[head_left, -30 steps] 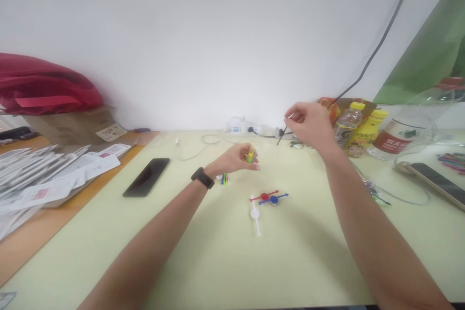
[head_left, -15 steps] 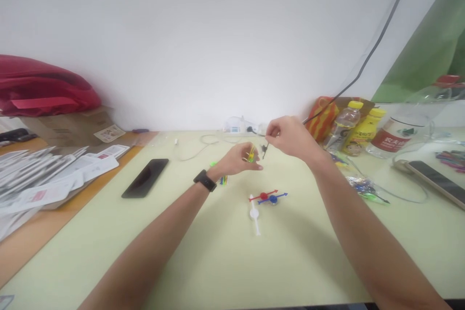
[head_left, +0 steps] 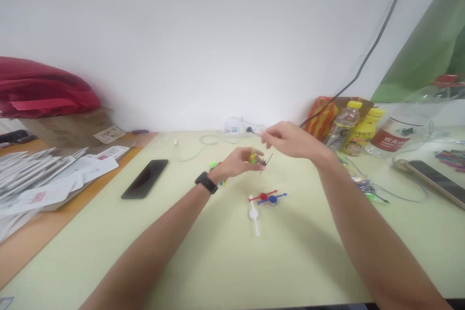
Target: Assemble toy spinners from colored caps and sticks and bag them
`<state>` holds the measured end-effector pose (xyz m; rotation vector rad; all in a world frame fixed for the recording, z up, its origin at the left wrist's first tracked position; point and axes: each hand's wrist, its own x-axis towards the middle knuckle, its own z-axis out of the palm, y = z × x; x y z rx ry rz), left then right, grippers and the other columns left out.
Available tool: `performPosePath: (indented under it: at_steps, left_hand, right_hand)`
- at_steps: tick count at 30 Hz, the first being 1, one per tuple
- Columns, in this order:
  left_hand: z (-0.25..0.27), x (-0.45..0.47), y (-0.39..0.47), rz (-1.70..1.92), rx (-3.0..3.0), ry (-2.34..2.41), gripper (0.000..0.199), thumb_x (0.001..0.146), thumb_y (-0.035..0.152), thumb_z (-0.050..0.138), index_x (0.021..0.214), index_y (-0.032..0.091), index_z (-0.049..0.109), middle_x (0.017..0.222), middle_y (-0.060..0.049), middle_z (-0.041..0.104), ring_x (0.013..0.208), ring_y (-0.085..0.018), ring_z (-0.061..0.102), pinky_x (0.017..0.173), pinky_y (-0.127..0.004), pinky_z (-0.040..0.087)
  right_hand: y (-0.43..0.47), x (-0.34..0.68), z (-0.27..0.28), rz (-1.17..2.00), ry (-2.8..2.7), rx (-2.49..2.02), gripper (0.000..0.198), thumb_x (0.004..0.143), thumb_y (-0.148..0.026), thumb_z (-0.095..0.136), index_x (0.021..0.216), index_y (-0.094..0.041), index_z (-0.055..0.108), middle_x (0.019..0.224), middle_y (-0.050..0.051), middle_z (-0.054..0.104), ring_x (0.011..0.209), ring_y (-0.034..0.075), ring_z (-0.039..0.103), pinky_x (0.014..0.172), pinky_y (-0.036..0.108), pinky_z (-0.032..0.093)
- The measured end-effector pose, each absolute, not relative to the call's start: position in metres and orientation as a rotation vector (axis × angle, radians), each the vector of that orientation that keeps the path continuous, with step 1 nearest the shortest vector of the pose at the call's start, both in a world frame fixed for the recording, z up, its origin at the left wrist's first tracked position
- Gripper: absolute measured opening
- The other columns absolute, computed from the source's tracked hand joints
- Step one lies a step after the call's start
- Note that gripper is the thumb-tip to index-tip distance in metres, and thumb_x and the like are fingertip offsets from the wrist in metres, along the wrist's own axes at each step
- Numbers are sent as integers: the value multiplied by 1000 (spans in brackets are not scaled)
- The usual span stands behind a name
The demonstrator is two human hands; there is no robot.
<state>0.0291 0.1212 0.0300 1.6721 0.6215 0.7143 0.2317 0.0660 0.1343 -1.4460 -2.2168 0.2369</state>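
My left hand (head_left: 240, 162), with a black watch (head_left: 206, 182) on its wrist, is closed on a small yellow arrow spinner (head_left: 252, 157) above the table. At its fingertips a black arrow spinner (head_left: 266, 162) stands tilted, its shaft clear of my right fingers. Just above and to the right hovers my right hand (head_left: 286, 138), its fingers curled but a little apart, with nothing visible in them. Nearer to me lie a red arrow spinner (head_left: 263, 196), a blue arrow spinner (head_left: 272, 199) and a white arrow spinner (head_left: 254, 214). Several coloured pieces (head_left: 213, 165) are partly hidden behind my left wrist.
On the left are a black phone (head_left: 145, 179), white packets (head_left: 39, 174) and a box (head_left: 69, 128) under a red bag (head_left: 43, 87). Bottles (head_left: 363, 131), a large jug (head_left: 397, 135), bagged coloured pieces (head_left: 365, 186) and another phone (head_left: 438, 181) occupy the right. A power strip (head_left: 236, 126) sits by the wall.
The black arrow spinner has gone from my right fingers to my left fingertips. My right hand has let go of it and loosened slightly; my left hand has shifted down a little.
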Motion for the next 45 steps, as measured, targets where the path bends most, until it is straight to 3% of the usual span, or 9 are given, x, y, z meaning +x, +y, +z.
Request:
performPosePath:
  at_steps: [5,7,10,16,22,29,35,40,45]
  left_hand:
    - [30,27,125,835,1366,599,44,76,32,87,115,17,70,105,-9,73,94,-21,71,94,-41,52]
    - [30,27,129,901,1154,550,35,82,31,83,111,16,70,108,-10,73,95,-20,71,95,-38,53]
    - [29,28,135,965,962,538,23,86,28,79,101,13,71,102,-11,73,89,-17,70,89,-31,55]
    - [21,30,142,1031,977,611,24,81,27,83,95,12,70,98,-9,74,86,-15,70,91,-32,55]
    - [16,31,145,1054,1045,728,33,72,24,89,96,13,69,98,-10,74,85,-18,71,92,-39,54]
    - [15,28,145,1019,1217,732,38,68,26,91,96,14,69,90,-5,71,79,-15,69,90,-39,55]
    - [6,24,145,861,1448,765,42,73,38,88,102,15,68,93,-8,72,82,-19,72,90,-42,58]
    - [14,22,132,673,1565,700,43,71,36,90,103,16,67,90,-6,69,82,-20,73,87,-42,60]
    - [23,23,123,622,1612,637,42,70,37,90,100,15,68,89,-5,67,83,-21,72,83,-40,61]
  right_hand:
    - [63,232,140,0,-1934,-1205,24,95,-36,55,85,-18,67,84,3,69,66,14,51,64,28,38]
    - [60,234,143,-17,-1903,-1151,18,93,-31,57,87,-18,67,85,3,70,66,14,51,63,27,38]
    - [59,235,140,237,-2223,-1161,17,90,-27,56,83,-19,70,77,2,69,65,14,54,61,25,39]
    - [74,213,101,856,-2853,-1192,15,78,-23,70,89,-18,77,91,4,75,80,17,65,67,23,46]
    - [75,183,75,1089,-3063,-1408,20,69,-22,76,88,-17,80,73,-1,72,59,14,56,55,25,40]
    - [79,210,99,981,-2760,-1237,11,76,-15,60,79,-16,71,81,4,77,70,16,65,61,24,44]
    - [61,243,143,757,-2136,-1144,12,84,-29,67,86,-17,71,81,5,74,74,17,66,63,26,49]
    - [57,254,150,466,-1576,-1148,18,82,-33,74,84,-16,70,76,8,72,67,17,65,57,28,49]
    - [66,257,143,427,-1624,-1236,16,82,-32,72,82,-17,70,77,9,74,70,20,68,58,28,50]
